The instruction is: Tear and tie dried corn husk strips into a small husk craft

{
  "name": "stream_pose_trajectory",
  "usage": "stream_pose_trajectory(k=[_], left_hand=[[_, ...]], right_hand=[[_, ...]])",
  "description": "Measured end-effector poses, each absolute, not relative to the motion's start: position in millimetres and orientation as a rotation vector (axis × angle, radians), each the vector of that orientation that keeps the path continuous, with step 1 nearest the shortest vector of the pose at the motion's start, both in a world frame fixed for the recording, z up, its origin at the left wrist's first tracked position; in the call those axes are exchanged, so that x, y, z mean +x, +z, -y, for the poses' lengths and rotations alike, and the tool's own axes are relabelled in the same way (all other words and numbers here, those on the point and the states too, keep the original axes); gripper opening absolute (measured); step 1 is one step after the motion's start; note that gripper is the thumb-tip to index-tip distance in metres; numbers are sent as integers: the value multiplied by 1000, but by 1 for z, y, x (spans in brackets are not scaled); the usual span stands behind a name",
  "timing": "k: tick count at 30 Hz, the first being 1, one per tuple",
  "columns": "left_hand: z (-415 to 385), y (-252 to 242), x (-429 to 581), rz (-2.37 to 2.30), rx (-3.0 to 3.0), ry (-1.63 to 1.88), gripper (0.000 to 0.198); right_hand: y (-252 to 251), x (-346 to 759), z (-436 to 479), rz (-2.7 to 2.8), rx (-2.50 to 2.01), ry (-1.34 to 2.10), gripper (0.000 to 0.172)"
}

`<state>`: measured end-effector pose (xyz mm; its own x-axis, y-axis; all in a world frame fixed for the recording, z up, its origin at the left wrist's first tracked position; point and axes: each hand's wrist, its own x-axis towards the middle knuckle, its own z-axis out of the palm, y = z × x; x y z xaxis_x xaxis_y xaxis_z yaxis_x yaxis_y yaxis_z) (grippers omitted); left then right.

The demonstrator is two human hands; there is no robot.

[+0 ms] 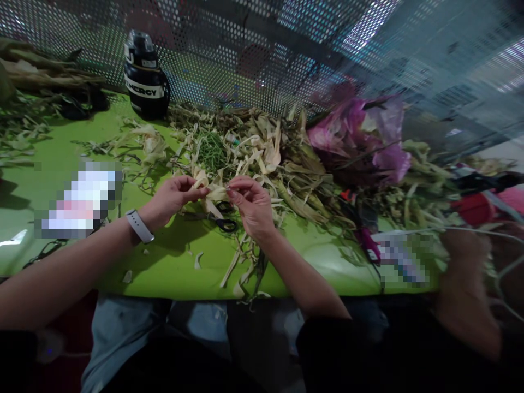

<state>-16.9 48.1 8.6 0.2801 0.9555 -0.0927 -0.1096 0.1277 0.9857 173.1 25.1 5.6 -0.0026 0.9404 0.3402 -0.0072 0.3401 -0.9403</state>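
My left hand point(174, 199), with a white watch band on its wrist, pinches a pale corn husk point(210, 194) between thumb and fingers. From the other side, the fingertips of my right hand point(254, 210) are closed at the husk's right end. Black-handled scissors point(225, 224) lie on the green table point(176, 262) just below, between the two hands. Beyond my fingers is a small heap of green shreds point(213, 152), with cut pale husk strips point(260, 164) around it. Exactly where each fingertip grips the husk is hard to make out.
A black bottle point(146, 87) stands at the back by a perforated metal panel point(213, 60). Left lies a blurred-out phone-like object point(79, 202). More dried husks point(298, 180) and a pink plastic bag point(360, 136) spread to the right. A co-worker's arm point(466, 278) rests at far right.
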Motion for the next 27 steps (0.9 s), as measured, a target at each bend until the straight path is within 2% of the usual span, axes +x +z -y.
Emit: stream_pose_trajectory(k=[4,7,11,13,16,18,23,27], left_hand=[[-47,4,-16,-925,1170,947,36],[-46,3,-17,-891,1189,930,35],[-46,2,-18,-836,1181,922,36],[-46,1,-18,-814,1172,908,36],[-46,0,-17,-840,1149,891,35],[-46,0,-17,-839,1153,879,33],[-46,0,-18,-762,1252,859,30],[-47,-1,-17,-781,1219,880,36]], right_hand=[[9,174,-23,1330,-856,1305,31],[11,175,-22,1317,-825,1445,36],[15,174,-19,1318,-820,1421,54],[14,174,-19,1339,-822,1444,50],[10,174,-19,1397,-820,1501,31],[6,174,-19,1459,-855,1466,27],[10,174,-17,1546,-989,1247,38],[16,173,-16,1550,-1041,1189,46]])
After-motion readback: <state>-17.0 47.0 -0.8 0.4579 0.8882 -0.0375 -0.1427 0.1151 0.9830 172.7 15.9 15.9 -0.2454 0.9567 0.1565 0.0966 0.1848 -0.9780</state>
